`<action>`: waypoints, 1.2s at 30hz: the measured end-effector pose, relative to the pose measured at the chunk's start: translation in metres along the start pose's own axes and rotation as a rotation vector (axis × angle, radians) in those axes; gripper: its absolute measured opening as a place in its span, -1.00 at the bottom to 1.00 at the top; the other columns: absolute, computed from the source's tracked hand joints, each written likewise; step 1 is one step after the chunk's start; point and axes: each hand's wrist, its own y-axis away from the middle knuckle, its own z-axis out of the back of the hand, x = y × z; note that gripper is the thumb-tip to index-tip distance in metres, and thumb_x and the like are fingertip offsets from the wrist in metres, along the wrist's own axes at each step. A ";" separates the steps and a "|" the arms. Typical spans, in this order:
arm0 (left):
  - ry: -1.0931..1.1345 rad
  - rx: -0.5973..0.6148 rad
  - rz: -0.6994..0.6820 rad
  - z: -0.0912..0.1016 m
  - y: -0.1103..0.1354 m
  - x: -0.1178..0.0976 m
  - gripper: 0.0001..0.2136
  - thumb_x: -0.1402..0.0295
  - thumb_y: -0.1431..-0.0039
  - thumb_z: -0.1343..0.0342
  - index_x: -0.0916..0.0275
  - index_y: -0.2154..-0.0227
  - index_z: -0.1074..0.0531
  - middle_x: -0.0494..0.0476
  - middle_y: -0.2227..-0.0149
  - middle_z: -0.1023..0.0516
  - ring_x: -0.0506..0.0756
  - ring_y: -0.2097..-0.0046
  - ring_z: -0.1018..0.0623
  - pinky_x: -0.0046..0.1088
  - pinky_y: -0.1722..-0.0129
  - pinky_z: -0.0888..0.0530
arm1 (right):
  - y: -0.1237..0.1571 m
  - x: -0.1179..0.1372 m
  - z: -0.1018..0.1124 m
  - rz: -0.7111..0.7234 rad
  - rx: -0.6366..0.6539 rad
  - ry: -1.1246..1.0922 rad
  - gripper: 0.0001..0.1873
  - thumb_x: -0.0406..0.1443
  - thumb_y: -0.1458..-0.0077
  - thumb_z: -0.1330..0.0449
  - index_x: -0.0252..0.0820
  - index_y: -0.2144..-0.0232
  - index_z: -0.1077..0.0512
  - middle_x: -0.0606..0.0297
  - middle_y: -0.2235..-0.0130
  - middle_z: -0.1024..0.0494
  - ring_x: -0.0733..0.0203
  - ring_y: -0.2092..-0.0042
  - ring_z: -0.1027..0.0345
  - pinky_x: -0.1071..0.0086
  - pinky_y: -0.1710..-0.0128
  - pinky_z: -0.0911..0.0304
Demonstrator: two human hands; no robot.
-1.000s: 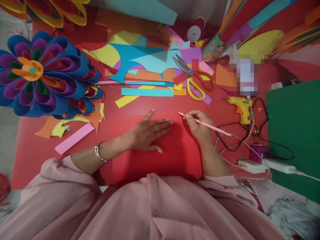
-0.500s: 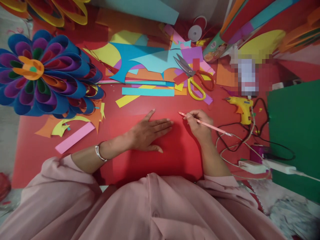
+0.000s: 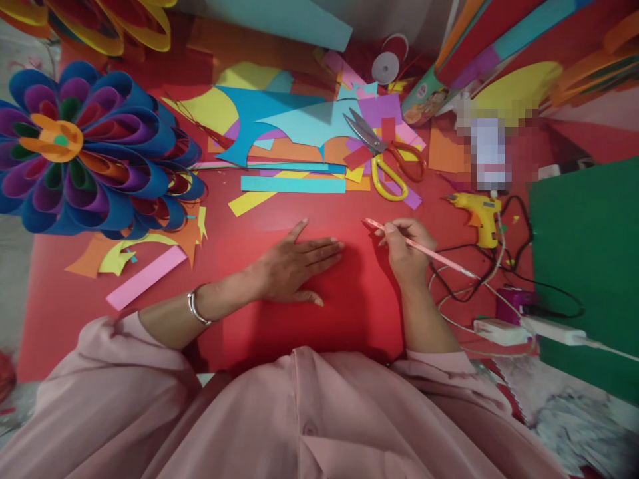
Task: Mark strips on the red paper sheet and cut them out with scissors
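A bright red sheet (image 3: 319, 326) lies on the red table in front of my body. Flat on it rests my left hand (image 3: 294, 269), fingers outstretched and thumb apart, a silver bangle (image 3: 197, 309) on that wrist. At the sheet's right side, my right hand (image 3: 407, 249) pinches a pink pencil (image 3: 434, 254). The pencil's tip points left, near the sheet's far edge; whether it touches the surface I cannot tell. Scissors (image 3: 382, 159) with yellow and red handles lie beyond my right hand, partly over paper scraps.
A layered flower of coloured loops (image 3: 90, 150) stands at the left. Coloured strips (image 3: 294, 184) lie beyond the sheet. To the right are a yellow glue gun (image 3: 479, 216), tangled cords, a white power adapter (image 3: 504, 331) and a green board (image 3: 589, 266). A pink strip (image 3: 144, 276) lies left.
My right hand has shifted slightly right with the pencil, whose tip is now a little farther right and up. My left hand stays flat on the sheet. The whole view has shifted slightly left.
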 end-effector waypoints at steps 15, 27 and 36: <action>0.016 -0.084 -0.029 0.000 0.001 0.000 -0.15 -0.25 -0.44 0.05 0.21 -0.57 -0.04 0.41 -0.49 -0.29 0.37 -0.49 -0.35 0.30 -0.53 0.37 | 0.005 -0.016 0.013 -0.035 0.022 0.167 -0.71 0.00 -0.29 -0.30 -0.06 0.29 -0.56 0.34 0.35 -0.70 0.17 0.37 -0.55 0.30 0.32 -0.42; 0.030 -0.068 -0.018 -0.001 0.001 0.000 -0.15 -0.26 -0.44 0.06 0.20 -0.56 -0.08 0.40 -0.50 -0.25 0.38 -0.50 -0.32 0.31 -0.52 0.39 | 0.005 -0.016 0.012 -0.023 0.027 0.189 -0.71 -0.01 -0.30 -0.29 -0.07 0.30 -0.56 0.35 0.37 -0.68 0.19 0.39 -0.52 0.33 0.35 -0.38; 0.008 -0.077 -0.024 -0.002 0.002 0.000 -0.14 -0.28 -0.47 0.21 0.27 -0.56 -0.04 0.39 -0.51 -0.23 0.32 -0.52 -0.29 0.18 -0.48 0.61 | 0.005 -0.017 0.012 -0.018 0.029 0.189 -0.71 -0.01 -0.30 -0.30 -0.06 0.31 -0.56 0.35 0.38 -0.68 0.19 0.39 -0.52 0.32 0.33 -0.39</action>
